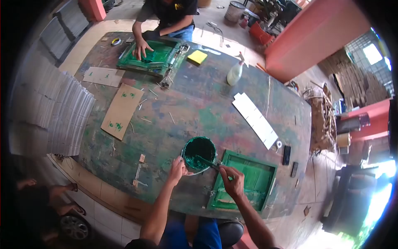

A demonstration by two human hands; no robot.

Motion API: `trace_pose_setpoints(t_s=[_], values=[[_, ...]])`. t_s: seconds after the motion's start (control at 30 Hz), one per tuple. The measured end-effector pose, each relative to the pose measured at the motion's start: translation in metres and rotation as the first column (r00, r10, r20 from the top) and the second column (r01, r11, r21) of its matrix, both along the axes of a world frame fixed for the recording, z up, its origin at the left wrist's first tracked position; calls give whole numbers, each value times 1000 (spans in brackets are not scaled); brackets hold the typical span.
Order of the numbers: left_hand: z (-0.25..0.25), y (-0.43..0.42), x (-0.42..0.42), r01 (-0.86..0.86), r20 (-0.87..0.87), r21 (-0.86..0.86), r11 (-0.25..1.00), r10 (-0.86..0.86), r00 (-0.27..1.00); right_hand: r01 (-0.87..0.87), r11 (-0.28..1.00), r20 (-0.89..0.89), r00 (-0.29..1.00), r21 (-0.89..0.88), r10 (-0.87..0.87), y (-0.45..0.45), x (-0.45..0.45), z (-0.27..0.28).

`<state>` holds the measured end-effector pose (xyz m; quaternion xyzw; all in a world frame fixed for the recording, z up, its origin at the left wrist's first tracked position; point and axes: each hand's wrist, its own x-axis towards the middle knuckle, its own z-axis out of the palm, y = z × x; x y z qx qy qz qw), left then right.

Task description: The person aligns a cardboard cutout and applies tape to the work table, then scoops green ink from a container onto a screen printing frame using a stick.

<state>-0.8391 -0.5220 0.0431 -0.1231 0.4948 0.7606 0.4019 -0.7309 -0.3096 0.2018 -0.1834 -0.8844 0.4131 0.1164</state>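
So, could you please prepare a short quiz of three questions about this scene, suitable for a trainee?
1. True or false: the left hand touches the bucket.
2. Which thing does the right hand hold? A) a spray bottle; B) a green-coated stick; C) a white card.
3. Fill in the blank: seen from the person, the green frame nearest the right hand lies to the ____ of the bucket.

Key: 1. True; 2. B; 3. right.

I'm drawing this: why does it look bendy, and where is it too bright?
Head view: the table has bowed edges and the picture's corners go black, probably a wide lens; head view: white glare swamps the lower right, while the pot looks dark inside.
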Motion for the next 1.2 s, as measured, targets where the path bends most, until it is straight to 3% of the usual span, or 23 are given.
trace_pose_setpoints(t_s=[0.07,0.27,0.37,0.47,0.57,0.77,0.97,1.07,1.2], values=[[0,-3,7,-5,2,-17,1000,5,1000,83,996,5,997,-38,-83,-6,27,-5],[3,-10,10,82,-41,-74,994,-85,996,106,994,-51,993,-40,-108,-15,59,-11],[12,-8,10,184,-107,-132,974,-199,974,182,956,-28,981,-229,-194,-14,71,-26],[21,-1,10,251,-142,-220,943,-286,948,289,903,102,957,-319,-271,-8,82,-25],[26,5,8,288,-173,-248,925,-335,926,451,679,244,891,-580,-383,-7,94,-47],[33,16,7,318,-191,-311,895,-387,902,422,542,232,893,-727,-385,-3,106,-74],[34,29,9,342,-177,-317,884,-410,895,435,301,278,851,-849,-446,7,130,-88],[37,33,7,342,-168,-317,885,-407,898,415,108,315,813,-903,-490,-3,140,-100],[43,33,4,336,-129,-317,887,-391,911,396,-15,345,780,-918,-522,-9,146,-109]])
